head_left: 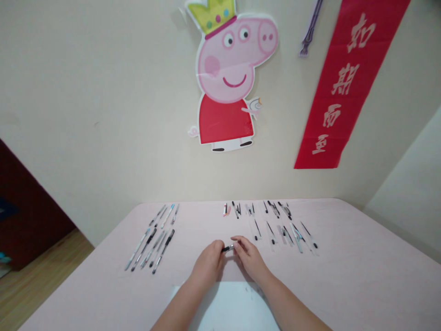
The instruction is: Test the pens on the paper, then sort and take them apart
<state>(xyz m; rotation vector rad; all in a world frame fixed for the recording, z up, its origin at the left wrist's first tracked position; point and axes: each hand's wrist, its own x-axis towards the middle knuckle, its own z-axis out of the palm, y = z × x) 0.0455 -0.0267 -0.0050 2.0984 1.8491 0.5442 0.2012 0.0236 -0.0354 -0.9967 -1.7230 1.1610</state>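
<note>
Between my two hands, near the middle of the table, is a pen (pixel 228 248) with a black end and a clear part. My left hand (pixel 209 258) is closed on the black end. The fingers of my right hand (pixel 250 258) pinch the clear end, and its index finger reaches out above. Part of the pen is hidden by my fingers. To the left lie several whole pens (pixel 163 251) in two rows. On the right, several pen parts (pixel 273 209), such as caps, dark refills and clear barrels, lie in small groups.
A pale white sheet or board (pixel 230 305) lies under my forearms. The pink-covered table (pixel 86 294) meets the wall at the back. A cartoon pig cutout (pixel 225 117) and a red banner (pixel 339 96) hang on that wall.
</note>
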